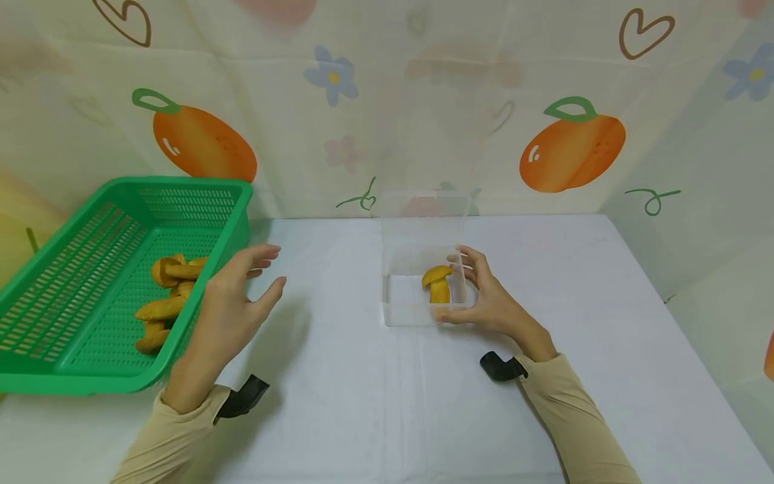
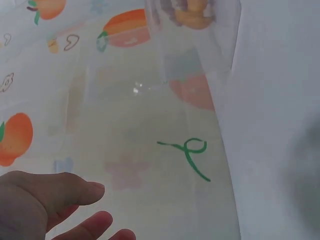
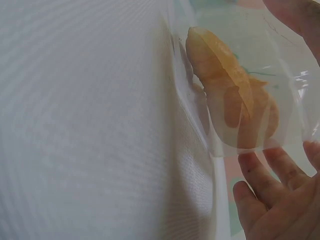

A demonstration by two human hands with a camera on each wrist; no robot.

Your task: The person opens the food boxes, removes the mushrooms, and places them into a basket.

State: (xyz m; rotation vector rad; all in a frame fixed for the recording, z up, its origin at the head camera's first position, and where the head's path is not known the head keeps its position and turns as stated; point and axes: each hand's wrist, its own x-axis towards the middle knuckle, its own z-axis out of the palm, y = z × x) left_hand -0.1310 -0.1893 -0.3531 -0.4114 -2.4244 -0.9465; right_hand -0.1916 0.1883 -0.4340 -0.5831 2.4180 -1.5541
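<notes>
On the table stands a clear plastic box with its lid raised at the back. One yellow-brown mushroom is inside it, against the right side. My right hand holds the box by its right side, thumb at the front and fingers behind; in the right wrist view the mushroom shows through the wall beside the fingers. My left hand is raised near the right rim of a green basket, thumb and fingers apart with nothing between them. Several mushrooms lie in the basket, partly hidden by its rim.
A white cloth covers the table. Behind it hangs a patterned curtain with printed fruit, and the box's raised lid is close to it. The table's right edge slants away beside my right arm.
</notes>
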